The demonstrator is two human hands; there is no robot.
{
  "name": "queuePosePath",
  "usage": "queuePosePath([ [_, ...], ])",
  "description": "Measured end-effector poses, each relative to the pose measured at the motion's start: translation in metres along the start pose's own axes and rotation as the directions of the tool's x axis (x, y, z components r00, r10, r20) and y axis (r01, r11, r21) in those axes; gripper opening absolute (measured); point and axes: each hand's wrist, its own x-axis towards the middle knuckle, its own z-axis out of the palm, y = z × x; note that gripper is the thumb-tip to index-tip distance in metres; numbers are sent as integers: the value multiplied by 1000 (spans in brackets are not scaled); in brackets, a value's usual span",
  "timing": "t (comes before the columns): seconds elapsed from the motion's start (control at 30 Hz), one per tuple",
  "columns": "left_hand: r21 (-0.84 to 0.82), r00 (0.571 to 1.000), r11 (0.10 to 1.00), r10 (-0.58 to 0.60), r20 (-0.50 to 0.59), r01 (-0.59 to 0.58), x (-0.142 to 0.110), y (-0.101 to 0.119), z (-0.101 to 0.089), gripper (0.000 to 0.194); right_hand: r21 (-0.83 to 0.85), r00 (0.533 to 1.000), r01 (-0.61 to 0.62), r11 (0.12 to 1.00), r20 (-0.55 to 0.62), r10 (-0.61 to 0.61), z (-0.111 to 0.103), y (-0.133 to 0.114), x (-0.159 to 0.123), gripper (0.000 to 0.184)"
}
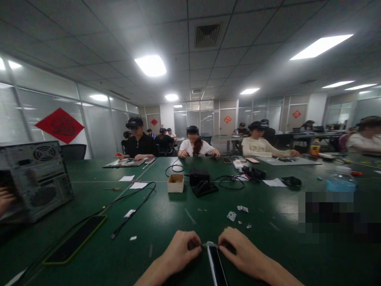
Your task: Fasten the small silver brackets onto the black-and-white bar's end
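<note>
At the bottom middle, a long dark device (216, 265) with a silver edge lies before me, its near end cut off by the frame. My left hand (185, 247) is closed in a pinch at the far left corner, where a small greyish piece (204, 245) shows at the fingertips. On the other side my right hand (235, 247) pinches the far right corner of the device. Beyond the hands lie small metal plates (231, 215) and a few tiny loose parts (249, 226).
A computer case (41, 178) stands at the left, near a green-edged black mat (76, 240) and a black cable (133, 214). Ahead are a small cardboard box (175, 184), a black stand (204, 188) and a blue-liquid bottle (341, 180). Several people sit across the green table (166, 210).
</note>
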Motion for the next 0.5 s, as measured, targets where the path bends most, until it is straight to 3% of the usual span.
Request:
queuePosePath([
  [0.5,-89,998,996,-29,-62,24,0,-1,3,19,139,999,-35,990,36,30,4,5,-2,14],
])
